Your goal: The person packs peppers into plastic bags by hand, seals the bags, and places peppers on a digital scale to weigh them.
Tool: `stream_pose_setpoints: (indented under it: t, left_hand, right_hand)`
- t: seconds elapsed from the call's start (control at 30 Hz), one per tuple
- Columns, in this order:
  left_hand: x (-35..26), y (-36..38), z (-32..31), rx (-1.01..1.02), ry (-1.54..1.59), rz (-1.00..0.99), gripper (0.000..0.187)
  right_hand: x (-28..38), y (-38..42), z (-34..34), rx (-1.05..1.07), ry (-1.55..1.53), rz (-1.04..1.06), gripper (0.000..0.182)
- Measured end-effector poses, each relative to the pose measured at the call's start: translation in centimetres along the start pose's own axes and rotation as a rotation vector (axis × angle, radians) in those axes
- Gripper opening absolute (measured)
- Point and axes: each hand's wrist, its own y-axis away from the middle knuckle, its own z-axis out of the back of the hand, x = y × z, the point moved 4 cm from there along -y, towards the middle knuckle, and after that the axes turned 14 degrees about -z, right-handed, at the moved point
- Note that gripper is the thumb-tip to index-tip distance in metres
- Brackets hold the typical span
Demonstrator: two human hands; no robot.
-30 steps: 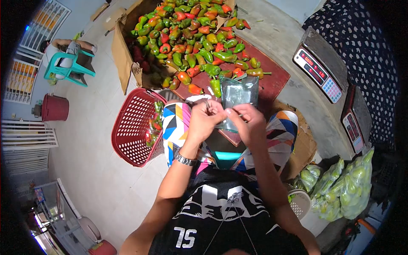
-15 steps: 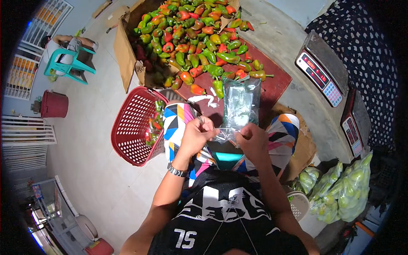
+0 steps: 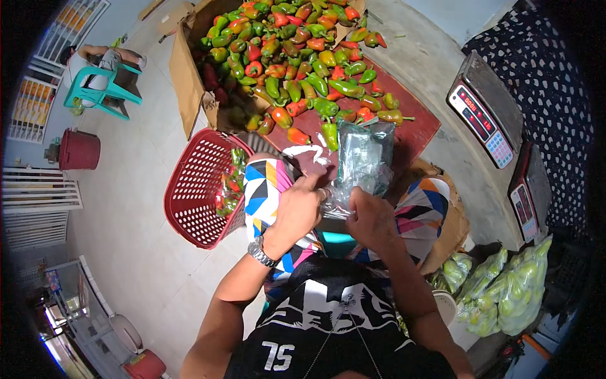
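Observation:
A thin clear plastic bag [image 3: 336, 203] stretches between my two hands above my lap. My left hand [image 3: 299, 207], with a ring and a metal watch on the wrist, is closed at the bag's left side, its thumb partly hidden. On the right side my right hand [image 3: 371, 216] pinches the bag between thumb and curled fingers. Just beyond lies a stack of clear plastic bags [image 3: 365, 151] on the red board [image 3: 404, 104]. Red and green peppers [image 3: 293, 60] are heaped past it, and a white string [image 3: 309, 153] rests left of the stack.
At my left stands a red perforated basket [image 3: 201, 189] with bagged peppers inside. A cardboard box [image 3: 183, 82] borders the heap. Two digital scales [image 3: 483, 117] sit at right, above filled plastic bags [image 3: 514, 294]. A person sits on a green chair [image 3: 104, 91] at far left.
My left hand has turned and moved slightly forward at the bag, its fingers now pointing away from me. The bag between my hands looks more bunched. The view has shifted slightly.

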Motion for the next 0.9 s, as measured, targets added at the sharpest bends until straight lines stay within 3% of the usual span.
stream_pose_setpoints:
  t: [0.07, 0.1, 0.2, 0.23, 0.37, 0.47, 0.5, 0.6, 0.63, 0.67, 0.77, 0.87, 0.9]
  left_hand:
    - [0.2, 0.0, 0.4, -0.002, 0.015, 0.080, 0.046]
    - [0.5, 0.1, 0.2, 0.034, -0.014, 0.100, 0.063]
    - [2.1, 1.0, -0.3, 0.006, 0.054, 0.219, 0.076]
    - [2.4, 1.3, -0.4, -0.070, 0.057, 0.137, 0.086]
    - [1.5, 1.1, 0.5, -0.082, 0.352, 0.325, 0.087]
    - [1.2, 1.2, 0.3, -0.222, 0.290, 0.256, 0.080]
    - [1.4, 1.1, 0.5, -0.197, 0.319, 0.314, 0.080]
    - [2.0, 1.0, 1.4, -0.149, 0.381, 0.420, 0.078]
    - [2.1, 1.1, 1.5, -0.147, 0.391, 0.409, 0.078]
    - [2.3, 1.1, 1.5, -0.146, 0.402, 0.397, 0.078]
    - [3.7, 1.5, 2.8, -0.234, 0.059, 0.225, 0.080]
    - [4.2, 1.7, 4.1, -0.152, 0.197, 0.346, 0.081]
    - [4.5, 1.9, 3.9, -0.140, 0.201, 0.338, 0.081]
  right_hand:
    - [-1.0, -0.7, -0.8, -0.033, 0.023, 0.077, 0.019]
    - [-1.1, -0.9, -1.0, -0.021, 0.021, 0.078, 0.018]
    - [-0.9, -2.3, -1.3, 0.021, -0.007, 0.093, 0.021]
    - [-0.8, -3.1, -1.2, 0.043, -0.025, 0.099, 0.026]
    - [2.1, -4.2, 0.4, -0.109, -0.277, 0.105, 0.043]
    - [4.0, -5.1, -0.2, -0.166, -0.344, 0.036, 0.049]
    - [4.1, -5.6, -0.8, 0.025, -0.498, -0.035, 0.048]
    - [4.0, -6.6, -3.3, 0.126, -0.689, 0.037, 0.048]
    - [4.2, -6.6, -3.7, 0.147, -0.809, 0.012, 0.031]
    - [4.0, -6.8, -3.4, 0.034, -0.687, 0.031, 0.026]
    - [3.2, -7.7, -1.4, -0.333, -0.293, 0.080, 0.010]
    - [4.1, -8.7, 2.0, 0.046, -0.422, -0.119, 0.010]
    - [3.9, -9.6, 2.1, 0.046, -0.464, 0.025, 0.009]
